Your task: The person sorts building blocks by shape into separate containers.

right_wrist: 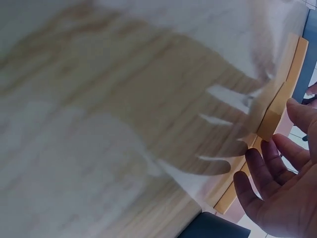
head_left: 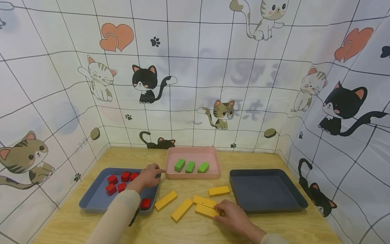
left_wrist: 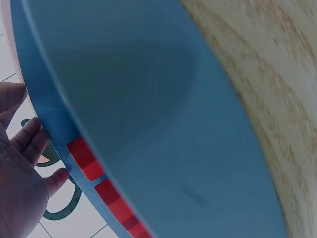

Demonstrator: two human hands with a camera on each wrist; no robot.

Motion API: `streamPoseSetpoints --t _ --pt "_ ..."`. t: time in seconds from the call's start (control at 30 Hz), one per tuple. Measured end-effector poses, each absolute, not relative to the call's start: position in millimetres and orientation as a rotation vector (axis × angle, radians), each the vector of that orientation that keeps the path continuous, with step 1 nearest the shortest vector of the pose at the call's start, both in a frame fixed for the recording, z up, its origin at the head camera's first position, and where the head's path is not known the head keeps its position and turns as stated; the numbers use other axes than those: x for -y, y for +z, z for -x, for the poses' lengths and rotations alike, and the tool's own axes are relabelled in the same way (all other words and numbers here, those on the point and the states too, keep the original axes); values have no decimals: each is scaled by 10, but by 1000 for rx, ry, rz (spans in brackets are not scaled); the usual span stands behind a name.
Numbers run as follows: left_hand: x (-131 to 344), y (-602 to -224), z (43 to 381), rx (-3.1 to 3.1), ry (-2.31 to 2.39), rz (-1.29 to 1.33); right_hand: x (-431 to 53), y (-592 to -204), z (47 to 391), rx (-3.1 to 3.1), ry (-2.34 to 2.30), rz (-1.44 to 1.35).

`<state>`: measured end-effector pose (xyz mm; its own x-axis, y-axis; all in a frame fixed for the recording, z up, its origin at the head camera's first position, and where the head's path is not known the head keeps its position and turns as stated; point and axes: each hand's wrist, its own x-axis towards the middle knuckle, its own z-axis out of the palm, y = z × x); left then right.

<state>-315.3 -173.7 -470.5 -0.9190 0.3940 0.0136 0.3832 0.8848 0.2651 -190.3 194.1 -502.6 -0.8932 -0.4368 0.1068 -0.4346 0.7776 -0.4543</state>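
My left hand reaches over the right side of the blue-grey tray, fingers mostly straight. Its index fingertip is at the left front corner of the pink tray; whether it presses there I cannot tell. Three green blocks lie in the pink tray. On the table, my right hand pinches the right end of a yellow block between thumb and fingers. Another yellow block lies against its far side. The right wrist view shows the fingers beside the yellow blocks.
Several red cubes sit in the blue-grey tray, partly hidden by my left arm. More yellow blocks lie on the wooden table, one near the dark grey tray at right. A cat-patterned cloth surrounds the table's back and sides.
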Motion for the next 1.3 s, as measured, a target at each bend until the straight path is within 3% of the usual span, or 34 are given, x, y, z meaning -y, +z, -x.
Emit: streamPoseSetpoints --t 0.7,1.3 --pt "1721 -4714 3170 -3023 407 -638 -1921 -5033 1896 -3015 -611 645" --pt "1723 -4698 3151 -3004 413 -600 -1980 -4629 1984 -2903 -1064 433"
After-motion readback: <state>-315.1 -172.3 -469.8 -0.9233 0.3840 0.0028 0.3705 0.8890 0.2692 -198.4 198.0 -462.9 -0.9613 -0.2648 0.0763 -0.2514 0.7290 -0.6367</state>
